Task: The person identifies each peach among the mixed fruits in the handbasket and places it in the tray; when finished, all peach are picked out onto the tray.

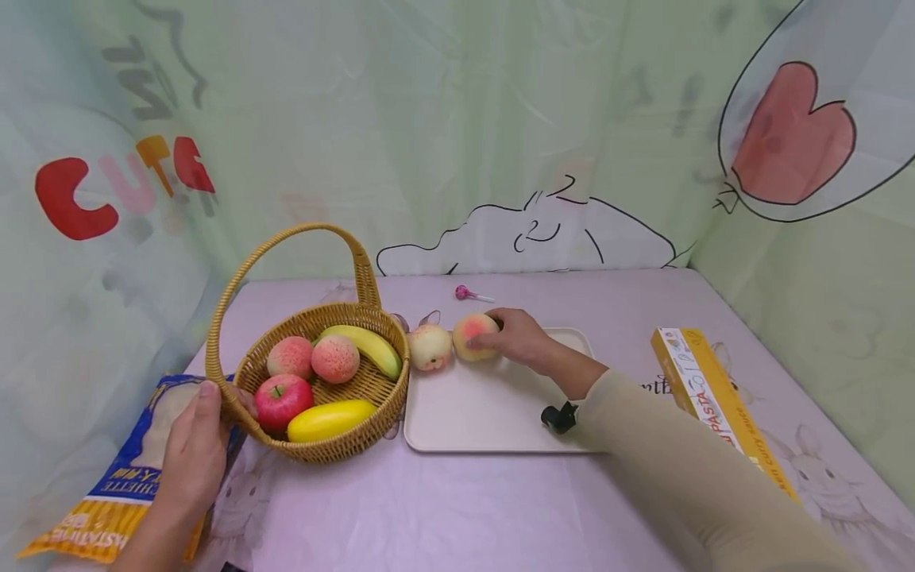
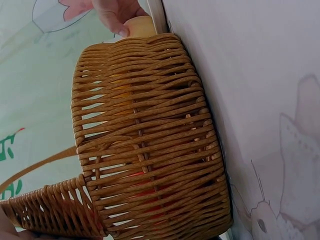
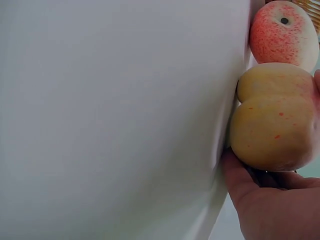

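My left hand (image 1: 193,453) grips the wicker basket (image 1: 336,451) where its handle meets the near-left rim. Inside the basket lie a red apple (image 1: 280,405), a yellow mango-like fruit (image 1: 332,419), a banana (image 1: 375,353) and two speckled pinkish round fruits (image 1: 336,359). To its right, my right hand (image 1: 525,343) holds a yellow-pink peach (image 1: 472,327) at the far edge of a pale tray (image 1: 475,413). Another peach (image 1: 430,349) sits between that one and the basket. In the right wrist view the held peach (image 3: 275,120) shows its cleft, with fingers around its side.
A blue and yellow pasta bag (image 1: 107,500) lies under my left forearm, left of the basket. A pink lollipop (image 1: 465,293) rests behind the tray. On the right is a long yellow pasta box (image 1: 715,397). Printed curtains enclose the table's back and sides.
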`<state>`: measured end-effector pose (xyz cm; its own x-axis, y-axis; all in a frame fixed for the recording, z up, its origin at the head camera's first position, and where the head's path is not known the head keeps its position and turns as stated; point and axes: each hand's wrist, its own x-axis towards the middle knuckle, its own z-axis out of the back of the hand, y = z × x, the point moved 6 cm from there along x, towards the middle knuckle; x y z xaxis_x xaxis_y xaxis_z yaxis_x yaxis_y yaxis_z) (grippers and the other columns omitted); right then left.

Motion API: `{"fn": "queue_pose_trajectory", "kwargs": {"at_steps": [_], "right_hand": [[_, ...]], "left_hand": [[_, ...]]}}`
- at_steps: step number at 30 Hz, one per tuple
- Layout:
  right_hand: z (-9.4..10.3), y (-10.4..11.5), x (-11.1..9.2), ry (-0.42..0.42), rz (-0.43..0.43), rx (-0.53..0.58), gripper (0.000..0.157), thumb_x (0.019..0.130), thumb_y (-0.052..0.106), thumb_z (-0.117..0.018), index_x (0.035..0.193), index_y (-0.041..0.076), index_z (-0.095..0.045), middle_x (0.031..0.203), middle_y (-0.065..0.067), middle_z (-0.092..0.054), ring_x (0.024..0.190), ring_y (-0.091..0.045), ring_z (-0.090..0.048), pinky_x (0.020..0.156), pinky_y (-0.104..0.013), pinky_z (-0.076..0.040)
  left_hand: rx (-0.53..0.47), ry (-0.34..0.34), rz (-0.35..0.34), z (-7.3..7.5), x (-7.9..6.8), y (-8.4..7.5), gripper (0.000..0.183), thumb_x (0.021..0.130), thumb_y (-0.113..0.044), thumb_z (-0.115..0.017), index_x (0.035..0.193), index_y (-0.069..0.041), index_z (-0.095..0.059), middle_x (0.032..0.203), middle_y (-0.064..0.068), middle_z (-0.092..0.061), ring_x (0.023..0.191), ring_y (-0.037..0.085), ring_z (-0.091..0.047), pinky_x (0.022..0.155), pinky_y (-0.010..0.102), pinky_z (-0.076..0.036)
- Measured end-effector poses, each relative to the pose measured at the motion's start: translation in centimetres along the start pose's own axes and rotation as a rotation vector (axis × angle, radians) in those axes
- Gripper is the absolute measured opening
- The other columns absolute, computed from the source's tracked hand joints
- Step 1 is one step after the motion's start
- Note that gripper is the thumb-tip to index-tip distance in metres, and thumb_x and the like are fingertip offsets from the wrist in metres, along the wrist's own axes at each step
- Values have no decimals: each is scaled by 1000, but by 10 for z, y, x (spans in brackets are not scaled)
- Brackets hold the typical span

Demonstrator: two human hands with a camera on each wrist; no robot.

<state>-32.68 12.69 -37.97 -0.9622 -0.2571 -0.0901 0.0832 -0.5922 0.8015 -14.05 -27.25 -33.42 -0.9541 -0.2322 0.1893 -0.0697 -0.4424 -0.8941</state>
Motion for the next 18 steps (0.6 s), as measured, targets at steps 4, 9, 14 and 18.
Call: {"fn": "queue_pose_trajectory", "kwargs": {"at_steps": [4,9,14,18], "right_hand": [[1,0,0,-10,16,-35,61,86,36,-80,134,1,-62,130,-16,-66,113,-28,-60,97,-41,-51],[0,2,-1,-8,28,-71,64,88,40,-79,135,1,-61,131,-16,-66,114,-29,-60,99,-43,-51],[0,4,-2,2,40,-78,62,88,41,-80,134,4,-62,128,-14,-67,111,-28,-61,97,-42,-52],[2,10,-4,9,58,-107,68,88,42,-78,141,3,-57,136,-16,-64,119,-30,-59,102,-45,-50]], "left_hand": [[2,1,10,0,1,0,58,113,-48,-16,122,-1,-48,108,4,-51,111,10,-51,98,3,-41],[-2,17,24,-1,0,1,58,112,-50,-15,122,-2,-46,112,5,-48,116,10,-47,103,6,-40],[-1,17,26,-1,0,1,58,113,-50,-15,124,-1,-44,117,7,-47,120,9,-46,106,8,-39],[3,17,38,0,0,1,58,113,-50,-15,126,0,-44,118,6,-45,124,8,-44,108,11,-38]]}}
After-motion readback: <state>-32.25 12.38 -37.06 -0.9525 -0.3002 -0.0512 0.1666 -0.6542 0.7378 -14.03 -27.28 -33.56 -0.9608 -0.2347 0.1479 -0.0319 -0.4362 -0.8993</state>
